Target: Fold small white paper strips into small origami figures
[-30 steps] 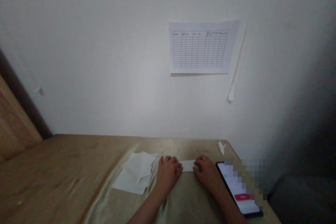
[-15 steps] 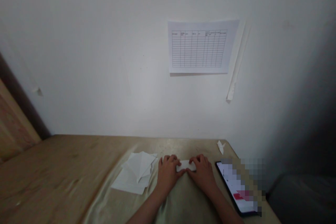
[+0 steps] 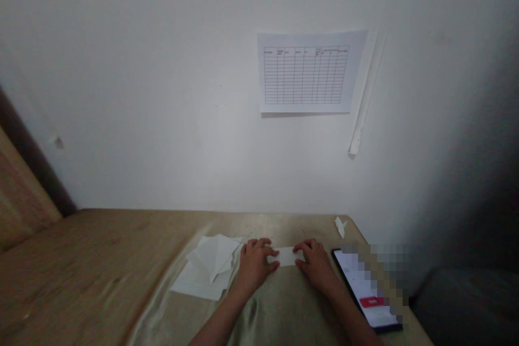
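Observation:
A small folded strip of white paper (image 3: pixel 287 256) lies on the cloth-covered table between my two hands. My left hand (image 3: pixel 256 262) is at its left end, with thumb and forefinger on the paper's edges. At the right end, my right hand (image 3: pixel 315 262) holds it the same way, its thumb low and forefinger high. The ends of the strip are partly hidden by my fingers. Left of my left hand is a loose pile of white paper sheets (image 3: pixel 203 275), some of them folded.
A phone (image 3: pixel 365 292) with a lit screen lies right of my right arm, partly blurred out. A scrap of white paper (image 3: pixel 340 227) sits near the table's back right corner. The wall behind bears a printed table sheet (image 3: pixel 306 73). The brown table cover (image 3: pixel 101 265) is wrinkled.
My thumbs have moved apart from the middle of the strip towards its ends, so more of the paper shows. My left hand has shifted slightly left.

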A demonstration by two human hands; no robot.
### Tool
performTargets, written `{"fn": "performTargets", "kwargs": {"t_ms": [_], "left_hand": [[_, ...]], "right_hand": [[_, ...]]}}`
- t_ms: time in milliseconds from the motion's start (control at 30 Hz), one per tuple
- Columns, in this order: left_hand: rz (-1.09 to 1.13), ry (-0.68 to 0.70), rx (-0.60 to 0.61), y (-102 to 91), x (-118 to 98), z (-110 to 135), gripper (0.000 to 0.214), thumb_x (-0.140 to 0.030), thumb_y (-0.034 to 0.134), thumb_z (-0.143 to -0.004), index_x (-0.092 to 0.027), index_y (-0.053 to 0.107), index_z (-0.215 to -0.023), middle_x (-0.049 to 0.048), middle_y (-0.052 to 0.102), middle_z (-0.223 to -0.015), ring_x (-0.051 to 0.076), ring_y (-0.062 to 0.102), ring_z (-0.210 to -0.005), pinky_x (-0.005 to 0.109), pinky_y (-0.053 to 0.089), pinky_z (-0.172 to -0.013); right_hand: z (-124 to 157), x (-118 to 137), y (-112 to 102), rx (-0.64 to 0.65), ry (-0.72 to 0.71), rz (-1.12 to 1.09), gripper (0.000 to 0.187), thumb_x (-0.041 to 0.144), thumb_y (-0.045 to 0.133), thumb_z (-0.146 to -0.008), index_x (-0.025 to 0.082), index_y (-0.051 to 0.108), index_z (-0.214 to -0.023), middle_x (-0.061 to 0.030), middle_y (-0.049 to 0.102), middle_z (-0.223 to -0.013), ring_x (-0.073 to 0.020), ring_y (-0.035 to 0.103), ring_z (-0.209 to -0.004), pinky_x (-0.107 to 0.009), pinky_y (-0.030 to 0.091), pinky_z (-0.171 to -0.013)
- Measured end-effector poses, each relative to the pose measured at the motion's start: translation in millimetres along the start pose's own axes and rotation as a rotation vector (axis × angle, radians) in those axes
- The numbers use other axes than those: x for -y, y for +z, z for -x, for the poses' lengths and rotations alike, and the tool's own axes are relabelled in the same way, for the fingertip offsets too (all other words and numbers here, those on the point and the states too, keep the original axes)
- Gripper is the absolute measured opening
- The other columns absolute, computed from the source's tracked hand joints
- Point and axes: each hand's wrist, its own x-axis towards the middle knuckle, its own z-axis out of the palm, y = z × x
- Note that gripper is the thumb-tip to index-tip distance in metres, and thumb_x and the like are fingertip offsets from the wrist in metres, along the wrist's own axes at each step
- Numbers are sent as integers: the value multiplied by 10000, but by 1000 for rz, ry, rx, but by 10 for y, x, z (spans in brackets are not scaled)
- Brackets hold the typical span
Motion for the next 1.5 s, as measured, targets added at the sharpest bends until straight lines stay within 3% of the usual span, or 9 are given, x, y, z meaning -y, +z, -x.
{"fn": "performTargets", "kwargs": {"t_ms": [467, 633, 767, 867, 967, 1067, 1300, 1500], "left_hand": [[-17, 45, 104, -42, 164, -32, 395, -370, 719, -811, -498, 711, -1185, -56, 558, -1481, 314, 455, -1344, 470, 360, -1133], [-18, 47, 87, -14, 152, 4, 391, -353, 690, -819, -494, 716, -1182, -53, 554, -1483, 313, 450, -1345, 479, 349, -1140], [0, 17, -3, 40, 86, 51, 393, -315, 681, -794, -421, 750, -1166, -17, 571, -1464, 301, 453, -1349, 456, 327, -1156], [6, -22, -62, 89, 15, 66, 331, -368, 698, -790, -369, 785, -1109, 27, 600, -1420, 309, 473, -1326, 463, 318, -1151], [-9, -27, -94, 129, -48, 63, 290, -419, 693, -811, -341, 793, -1072, 56, 612, -1380, 311, 481, -1313, 476, 306, -1143], [-40, -33, -111, 161, -96, 53, 322, -466, 713, -800, -301, 779, -1068, 81, 607, -1351, 318, 484, -1301, 489, 283, -1147], [-59, -60, -134, 216, -156, 38, 386, -527, 732, -772, -282, 735, -1070, 99, 601, -1306, 333, 489, -1278, 518, 234, -1156], [-80, -48, -140, 248, -172, 62, 422, -528, 702, -778, -267, 694, -1109, 113, 588, -1312, 342, 485, -1279, 540, 204, -1162]], "right_hand": [[-33, -172, -8, 57, -49, -26, 587, 15, 492, -715, 279, 687, -1202, -57, 599, -1278, -215, 528, -1236, -304, 393, -1037], [-58, -225, 21, 58, -52, -25, 644, 1, 445, -687, 281, 685, -1215, -54, 609, -1273, -210, 528, -1235, -308, 392, -1031], [-63, -215, 17, 52, -41, -28, 637, 0, 414, -719, 286, 693, -1214, -53, 614, -1271, -203, 530, -1234, -300, 394, -1024], [-38, -147, 4, 23, -35, -33, 499, 78, 422, -825, 277, 702, -1188, -61, 618, -1249, -213, 545, -1208, -309, 399, -1023], [4, -35, 10, -42, -33, -11, 295, 305, 547, -888, 248, 704, -1131, -83, 621, -1207, -254, 552, -1182, -342, 399, -1033], [39, 62, 38, -86, -7, 41, 310, 372, 651, -828, 253, 686, -1112, -83, 617, -1200, -282, 546, -1185, -368, 394, -1034], [27, 119, 102, -89, 43, 74, 390, 462, 713, -781, 266, 663, -1115, -93, 608, -1226, -313, 533, -1207, -394, 380, -1038], [63, 200, 75, -116, 62, 77, 383, 404, 722, -754, 258, 664, -1103, -98, 612, -1198, -309, 544, -1179, -380, 384, -1021]]}}
